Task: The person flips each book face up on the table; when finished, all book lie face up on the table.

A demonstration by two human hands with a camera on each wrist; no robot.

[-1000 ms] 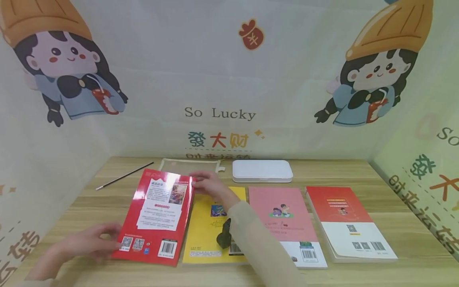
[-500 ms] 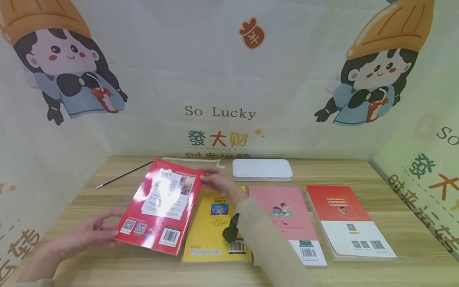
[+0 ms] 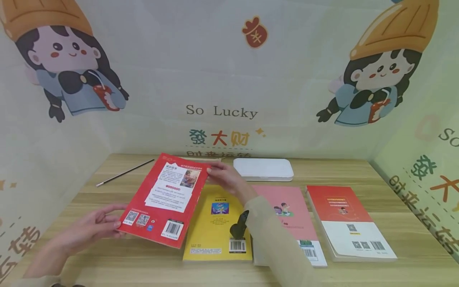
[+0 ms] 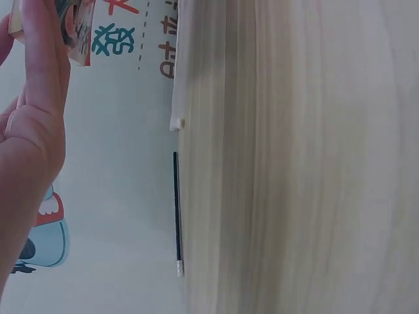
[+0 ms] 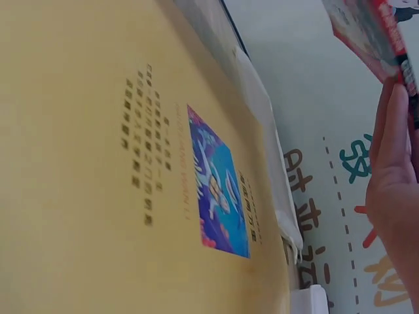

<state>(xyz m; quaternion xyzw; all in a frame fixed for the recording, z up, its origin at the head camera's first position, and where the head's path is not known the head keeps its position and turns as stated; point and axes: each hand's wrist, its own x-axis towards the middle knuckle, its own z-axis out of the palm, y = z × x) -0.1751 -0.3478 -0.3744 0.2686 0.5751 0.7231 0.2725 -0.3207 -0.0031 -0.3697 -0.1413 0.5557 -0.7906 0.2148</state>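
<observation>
A red book [image 3: 165, 199], back cover up, is held tilted above the table between both hands. My left hand [image 3: 95, 227] grips its lower left corner, thumb on the cover side; the left wrist view shows this hand [image 4: 39, 111] at the book's edge. At the upper right corner my right hand [image 3: 229, 179] pinches the book, its fingers partly hidden behind it. The right wrist view shows the hand [image 5: 396, 163] on the red book [image 5: 380, 39]. Just right of the red book lies a yellow book [image 3: 211, 235], partly under the right forearm.
A pink and white book [image 3: 301, 207] and a red and white book [image 3: 348, 219] lie farther right on the wooden table [image 3: 380, 175]. At the back are a white case [image 3: 263, 169], a pencil [image 3: 125, 172] and a mostly covered mesh pouch [image 5: 262, 111].
The red book has been raised off the table and moved right and away, its near edge lifting. The left hand has closed on its lower corner; the right hand has moved with it.
</observation>
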